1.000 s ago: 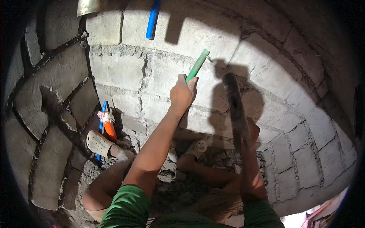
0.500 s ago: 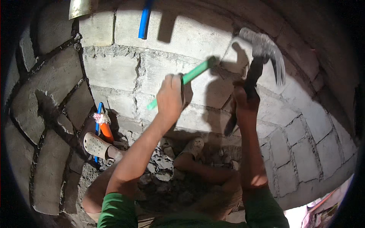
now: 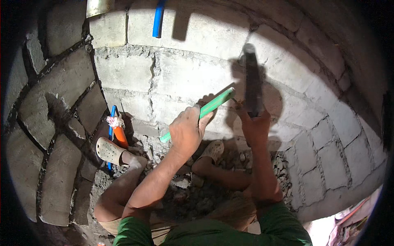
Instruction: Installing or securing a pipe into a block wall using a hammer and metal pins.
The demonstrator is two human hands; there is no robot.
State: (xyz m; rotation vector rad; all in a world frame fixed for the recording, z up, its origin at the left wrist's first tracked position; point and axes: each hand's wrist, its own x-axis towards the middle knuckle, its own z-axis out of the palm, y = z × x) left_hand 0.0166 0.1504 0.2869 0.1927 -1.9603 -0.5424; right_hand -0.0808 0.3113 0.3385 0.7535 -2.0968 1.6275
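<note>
My left hand (image 3: 184, 131) grips a green pipe (image 3: 218, 99), held slanting in front of the pale block wall (image 3: 127, 71), its upper end toward the right. A small thin dark piece shows near that end, too small to make out. To its right, my right hand (image 3: 255, 125) is wrapped round a dark hammer (image 3: 253, 82), which points up the wall and is partly blurred. The hammer's shadow falls on the blocks behind it.
A blue pipe (image 3: 158, 20) hangs high on the wall. At lower left stand another blue pipe (image 3: 113, 110) and an orange pipe (image 3: 120, 135) with white stuffing on top. Rubble (image 3: 180, 197) lies around my legs and clogs (image 3: 110, 151). Rough blocks (image 3: 61, 172) wall the left side.
My left hand and the green pipe have moved lower than a second ago. The hammer, whose head showed side-on half a second ago, has swung to point straight up the wall.
</note>
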